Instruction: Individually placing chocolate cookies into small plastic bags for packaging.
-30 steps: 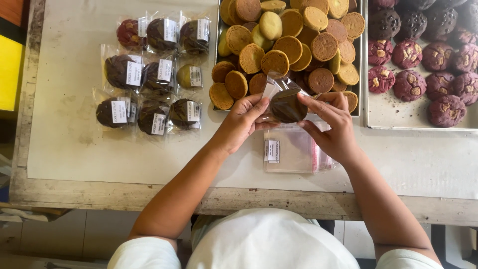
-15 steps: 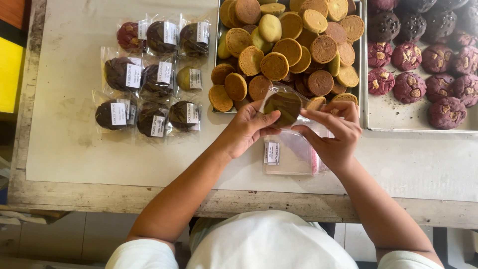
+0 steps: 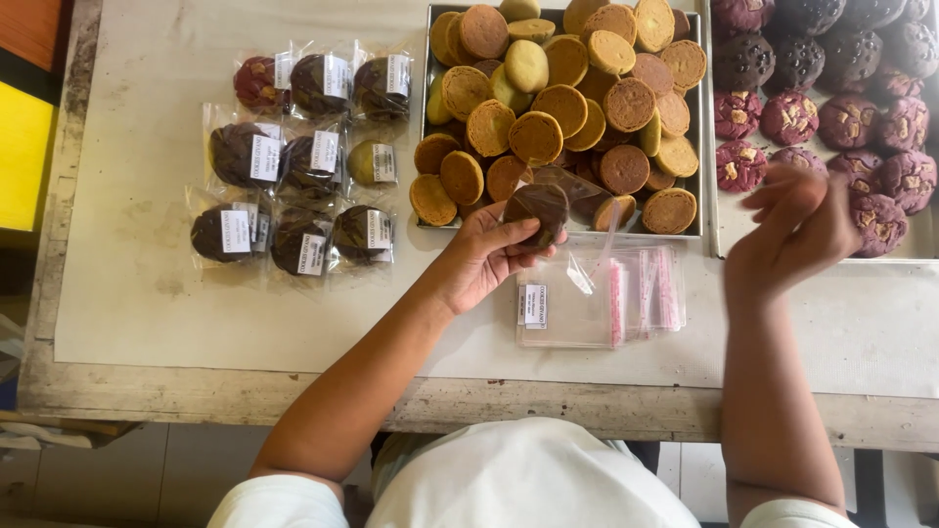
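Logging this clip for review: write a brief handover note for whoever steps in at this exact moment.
Left hand: holds a dark cookie in a clear bag, bag mouth looks unsealed.
Right hand: empty, blurred, raised over the edge of the tray of purple cookies.
Stack of empty clear bags lies on the table between the hands.
Done: nine bagged, labelled cookies laid out at left.
Left: the tray of brown cookies and the purple tray are both unbagged.
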